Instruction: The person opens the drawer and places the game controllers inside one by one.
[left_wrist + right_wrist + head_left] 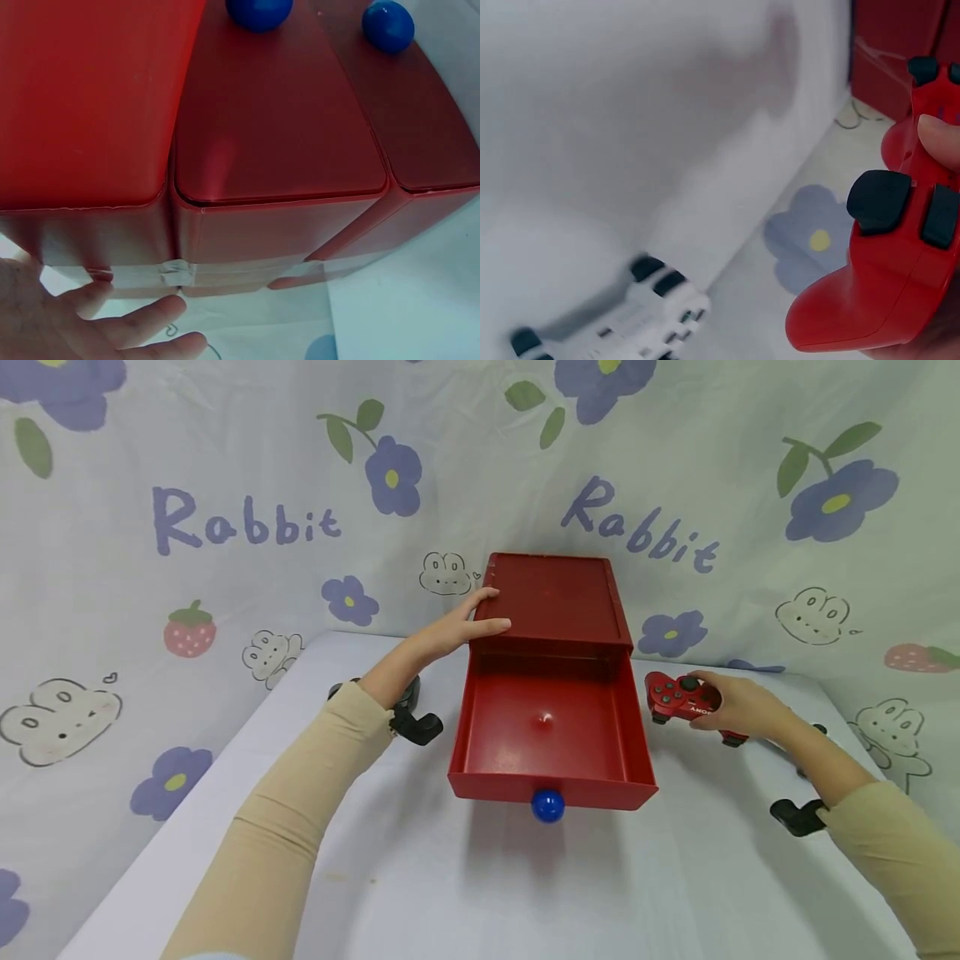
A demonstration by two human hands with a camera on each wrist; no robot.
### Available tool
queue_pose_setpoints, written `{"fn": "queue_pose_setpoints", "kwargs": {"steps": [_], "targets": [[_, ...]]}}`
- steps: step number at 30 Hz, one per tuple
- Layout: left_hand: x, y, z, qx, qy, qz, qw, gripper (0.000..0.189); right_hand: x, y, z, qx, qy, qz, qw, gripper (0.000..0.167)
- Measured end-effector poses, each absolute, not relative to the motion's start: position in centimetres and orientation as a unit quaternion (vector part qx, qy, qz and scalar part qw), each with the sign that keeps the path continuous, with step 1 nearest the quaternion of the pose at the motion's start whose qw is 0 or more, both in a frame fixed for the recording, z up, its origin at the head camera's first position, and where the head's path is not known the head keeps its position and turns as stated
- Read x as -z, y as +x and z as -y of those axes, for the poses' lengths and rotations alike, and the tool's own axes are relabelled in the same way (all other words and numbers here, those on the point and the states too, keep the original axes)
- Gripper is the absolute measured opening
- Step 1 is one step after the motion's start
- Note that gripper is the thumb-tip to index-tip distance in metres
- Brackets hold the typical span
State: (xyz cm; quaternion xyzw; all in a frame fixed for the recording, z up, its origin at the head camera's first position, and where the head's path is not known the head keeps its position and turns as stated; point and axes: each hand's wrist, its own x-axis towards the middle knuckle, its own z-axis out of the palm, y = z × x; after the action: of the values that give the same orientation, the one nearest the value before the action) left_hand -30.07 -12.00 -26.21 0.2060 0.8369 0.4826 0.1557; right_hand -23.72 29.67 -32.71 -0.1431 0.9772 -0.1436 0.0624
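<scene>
A red drawer cabinet (551, 597) stands at the back of the table. Its top drawer (543, 727), with a blue knob (548, 806), is pulled out toward me. My left hand (459, 628) rests on the cabinet's left top edge, its fingers extended. In the left wrist view the fingers (146, 322) spread beside the cabinet's side. To the right of the drawer, my right hand (738, 703) grips a red game controller (667, 695) above the table. The right wrist view shows the controller (862, 307) from its trigger side, with a fingertip on it.
A white game controller (630, 326) lies on the table below my right hand. A dark game controller (409, 693) is partly hidden behind my left wrist. Two lower drawers (277, 112) are closed. A printed curtain (270, 468) hangs behind the table.
</scene>
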Motion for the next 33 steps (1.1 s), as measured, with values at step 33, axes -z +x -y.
{"fn": "queue_pose_setpoints", "kwargs": {"steps": [33], "targets": [[26.1,-29.8,12.2,-0.482,0.217,-0.833,0.160,0.068,20.6,-20.5,-26.7,0.159,-0.120,-0.980,0.017,0.077]]}}
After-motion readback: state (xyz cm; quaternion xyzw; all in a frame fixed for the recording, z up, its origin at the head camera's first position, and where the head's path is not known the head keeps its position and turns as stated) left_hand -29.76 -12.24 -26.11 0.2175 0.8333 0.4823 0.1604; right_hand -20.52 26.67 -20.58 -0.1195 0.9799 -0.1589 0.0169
